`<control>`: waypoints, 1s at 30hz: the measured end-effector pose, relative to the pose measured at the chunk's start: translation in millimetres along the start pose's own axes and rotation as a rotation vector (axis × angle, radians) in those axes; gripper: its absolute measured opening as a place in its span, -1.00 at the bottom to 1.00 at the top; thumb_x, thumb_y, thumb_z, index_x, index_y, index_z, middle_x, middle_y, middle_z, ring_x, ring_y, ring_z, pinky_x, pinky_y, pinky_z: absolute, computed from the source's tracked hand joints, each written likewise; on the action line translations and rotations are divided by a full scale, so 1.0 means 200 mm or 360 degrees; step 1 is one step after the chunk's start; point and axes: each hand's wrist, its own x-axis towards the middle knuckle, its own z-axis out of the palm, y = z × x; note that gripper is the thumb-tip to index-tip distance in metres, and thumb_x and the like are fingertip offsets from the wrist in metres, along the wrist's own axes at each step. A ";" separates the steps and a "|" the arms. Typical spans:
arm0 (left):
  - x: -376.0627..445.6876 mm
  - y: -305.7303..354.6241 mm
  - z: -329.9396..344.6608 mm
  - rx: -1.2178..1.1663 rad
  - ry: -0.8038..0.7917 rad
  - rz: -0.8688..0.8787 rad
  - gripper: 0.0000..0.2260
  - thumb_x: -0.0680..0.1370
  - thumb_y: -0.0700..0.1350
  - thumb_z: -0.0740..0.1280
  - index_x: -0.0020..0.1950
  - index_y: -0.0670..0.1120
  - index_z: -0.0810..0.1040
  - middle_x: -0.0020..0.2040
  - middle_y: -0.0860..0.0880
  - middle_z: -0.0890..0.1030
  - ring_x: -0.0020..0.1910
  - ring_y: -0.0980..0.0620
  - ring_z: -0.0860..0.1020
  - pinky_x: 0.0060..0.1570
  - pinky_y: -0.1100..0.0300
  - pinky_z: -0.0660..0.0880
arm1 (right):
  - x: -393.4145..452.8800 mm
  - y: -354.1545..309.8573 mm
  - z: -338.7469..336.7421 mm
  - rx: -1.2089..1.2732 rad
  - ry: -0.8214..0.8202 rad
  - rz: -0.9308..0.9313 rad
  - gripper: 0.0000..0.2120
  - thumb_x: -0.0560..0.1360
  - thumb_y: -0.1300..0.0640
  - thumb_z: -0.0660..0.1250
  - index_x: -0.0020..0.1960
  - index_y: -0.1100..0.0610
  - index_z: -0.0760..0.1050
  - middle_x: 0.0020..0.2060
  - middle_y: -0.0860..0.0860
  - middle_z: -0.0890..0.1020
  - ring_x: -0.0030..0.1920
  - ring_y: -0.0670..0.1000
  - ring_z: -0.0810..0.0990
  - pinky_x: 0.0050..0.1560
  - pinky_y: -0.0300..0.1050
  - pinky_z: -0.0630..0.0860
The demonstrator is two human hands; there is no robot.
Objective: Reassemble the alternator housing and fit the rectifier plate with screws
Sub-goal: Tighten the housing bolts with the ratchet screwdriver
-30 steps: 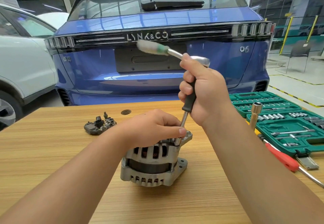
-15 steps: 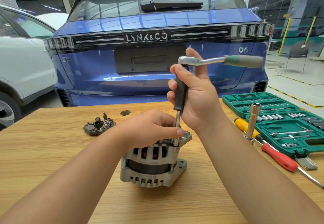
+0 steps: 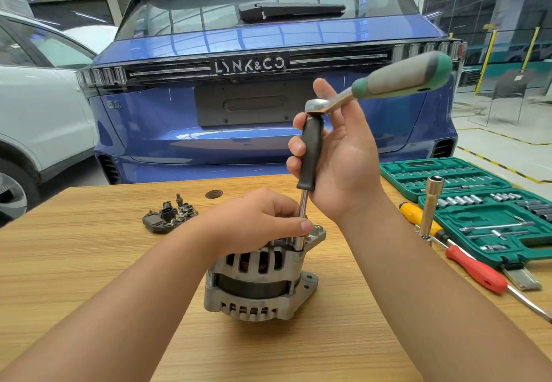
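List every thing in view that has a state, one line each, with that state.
alternator: upright on the table, housing halves joined.
ratchet: atop the black-handled extension, handle pointing right.
right hand: grips the extension.
left hand: holds the alternator's top.
rectifier plate: loose on the table, not fitted.
socket case: open.
red screwdriver: lying flat.

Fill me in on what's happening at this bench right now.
A person is bolting an alternator together on a wooden table. The left hand steadies the housing top and pinches the driver shaft. The right hand holds the black-handled extension, with a ratchet on top. The rectifier plate lies apart, unfitted. A socket set lies open at the right.
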 end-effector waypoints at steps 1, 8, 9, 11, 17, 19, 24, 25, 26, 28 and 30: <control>0.00 0.00 0.00 0.0006 -0.0004 0.0000 -0.73 0.61 0.19 0.32 -0.29 0.24 0.55 -0.42 0.21 0.47 -0.42 0.25 0.41 -0.26 0.17 0.37 | 0.00 0.00 0.00 -0.0013 0.0021 0.0010 -0.76 0.57 -0.18 0.29 0.00 -0.08 0.65 -0.23 -0.03 0.55 -0.36 -0.03 0.44 -0.34 -0.15 0.36; 0.00 0.00 0.00 0.0043 -0.0054 0.0029 -0.75 0.61 0.23 0.30 -0.26 0.32 0.57 -0.42 0.24 0.48 -0.43 0.26 0.41 -0.27 0.18 0.35 | 0.00 -0.06 0.00 -0.0432 0.0302 0.0040 -0.87 0.57 0.07 0.40 -0.04 0.12 0.51 -0.41 -0.10 0.47 -0.48 -0.11 0.38 -0.43 -0.21 0.37; 0.00 -0.01 0.00 0.0029 -0.0049 0.0025 -0.76 0.61 0.23 0.31 -0.24 0.26 0.58 -0.42 0.22 0.46 -0.43 0.25 0.39 -0.28 0.18 0.35 | 0.00 -0.07 -0.01 -0.0323 0.0193 0.0149 -0.88 0.56 0.06 0.39 -0.01 0.10 0.50 -0.38 -0.11 0.49 -0.45 -0.12 0.41 -0.40 -0.22 0.38; 0.00 -0.03 0.00 0.0003 -0.0038 0.0028 -0.74 0.60 0.22 0.32 -0.19 0.13 0.58 -0.39 0.18 0.46 -0.40 0.20 0.40 -0.27 0.14 0.37 | -0.01 -0.08 0.00 -0.0057 -0.0017 0.0276 -0.84 0.50 0.07 0.38 0.04 0.05 0.48 -0.31 -0.12 0.54 -0.38 -0.12 0.46 -0.32 -0.22 0.37; 0.00 -0.03 0.00 0.0025 -0.0029 0.0021 -0.73 0.60 0.24 0.31 -0.18 0.11 0.57 -0.34 0.14 0.50 -0.34 0.18 0.45 -0.19 0.07 0.43 | -0.02 0.01 0.05 -0.0494 0.0002 -0.0328 -0.67 0.66 0.28 0.21 0.23 -0.13 0.48 -0.24 -0.02 0.60 -0.34 -0.04 0.50 -0.36 -0.17 0.46; 0.00 -0.03 0.00 0.0017 -0.0030 0.0021 -0.74 0.60 0.23 0.31 -0.22 0.15 0.57 -0.36 0.16 0.48 -0.37 0.20 0.43 -0.23 0.10 0.41 | -0.02 0.01 0.04 -0.0548 -0.0005 -0.0416 -0.64 0.66 0.31 0.19 0.22 -0.13 0.50 -0.22 0.00 0.55 -0.35 -0.04 0.46 -0.38 -0.18 0.44; 0.00 -0.04 0.00 0.0013 -0.0005 0.0028 -0.71 0.61 0.19 0.34 -0.21 0.05 0.55 -0.42 0.18 0.43 -0.42 0.19 0.38 -0.28 0.15 0.36 | -0.01 0.00 -0.01 -0.0070 -0.0177 -0.0192 -0.60 0.55 0.18 0.10 0.30 -0.04 0.51 -0.19 0.07 0.56 -0.34 0.02 0.44 -0.34 -0.12 0.34; 0.01 -0.04 0.00 0.0015 0.0000 0.0026 -0.70 0.60 0.20 0.34 -0.20 0.04 0.55 -0.41 0.18 0.43 -0.41 0.18 0.38 -0.28 0.15 0.37 | -0.01 0.00 -0.02 0.0005 -0.0213 -0.0164 -0.57 0.50 0.11 0.12 0.32 -0.02 0.50 -0.19 0.08 0.58 -0.33 0.04 0.44 -0.32 -0.11 0.34; 0.01 -0.04 0.00 0.0018 0.0002 0.0021 -0.70 0.60 0.20 0.34 -0.20 0.03 0.55 -0.41 0.18 0.43 -0.41 0.18 0.39 -0.28 0.14 0.37 | -0.01 0.00 -0.03 0.0057 -0.0235 -0.0145 -0.53 0.46 0.06 0.12 0.33 -0.02 0.50 -0.18 0.09 0.59 -0.33 0.05 0.45 -0.30 -0.10 0.34; 0.00 -0.04 0.00 0.0025 0.0001 0.0012 -0.72 0.60 0.21 0.33 -0.18 0.05 0.56 -0.39 0.18 0.46 -0.40 0.19 0.41 -0.26 0.14 0.40 | -0.01 0.00 -0.03 0.0118 -0.0269 -0.0114 -0.50 0.45 0.00 0.09 0.35 -0.02 0.49 -0.16 0.11 0.60 -0.32 0.06 0.45 -0.28 -0.09 0.33; 0.00 -0.04 0.00 0.0015 -0.0003 0.0013 -0.73 0.60 0.22 0.33 -0.16 0.06 0.57 -0.37 0.17 0.47 -0.38 0.20 0.42 -0.24 0.14 0.41 | 0.00 0.00 -0.04 0.0156 -0.0300 -0.0071 -0.50 0.48 -0.05 0.08 0.36 -0.04 0.50 -0.14 0.12 0.61 -0.31 0.07 0.45 -0.27 -0.08 0.32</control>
